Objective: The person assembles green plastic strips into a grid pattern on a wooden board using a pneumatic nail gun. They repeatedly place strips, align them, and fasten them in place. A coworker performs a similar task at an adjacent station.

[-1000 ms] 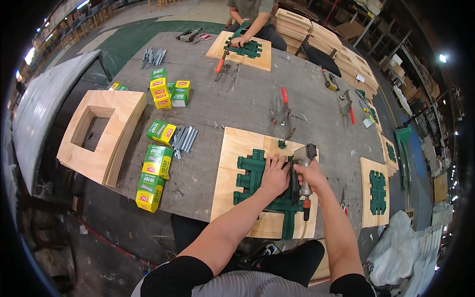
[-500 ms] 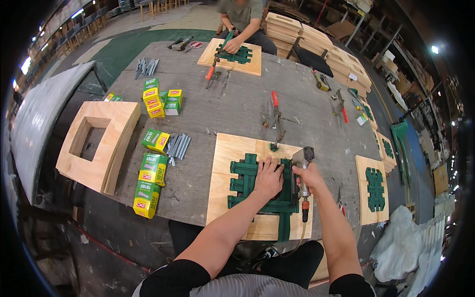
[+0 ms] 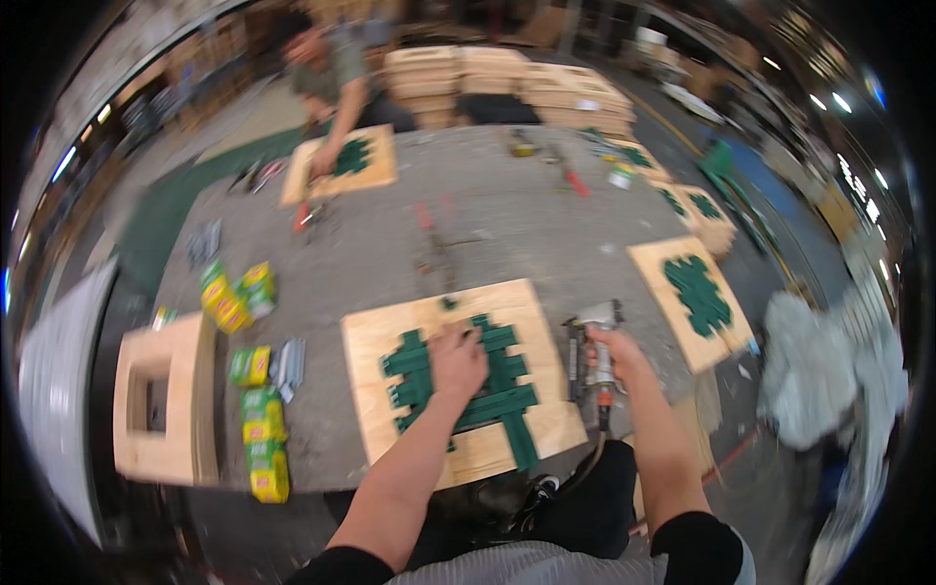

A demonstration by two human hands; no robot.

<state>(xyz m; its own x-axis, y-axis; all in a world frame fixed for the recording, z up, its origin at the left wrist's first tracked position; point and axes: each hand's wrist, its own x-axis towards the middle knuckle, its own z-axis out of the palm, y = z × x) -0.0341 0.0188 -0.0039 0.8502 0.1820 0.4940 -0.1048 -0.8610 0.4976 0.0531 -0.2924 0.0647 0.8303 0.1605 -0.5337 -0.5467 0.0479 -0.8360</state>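
The left hand (image 3: 458, 363) lies flat and open on the green strips (image 3: 478, 390) atop the plywood board (image 3: 390, 341). At three o'clock, the right hand (image 3: 612, 353) grips the nail gun (image 3: 590, 356). The strips look light and stiff; the gun probably heavy, best held by its handle.

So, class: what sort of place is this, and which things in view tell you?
Probably a woodworking workshop. A large workbench carries plywood boards bearing green strip patterns, the right hand grips a nail gun, and wooden panels are stacked behind another person working opposite.
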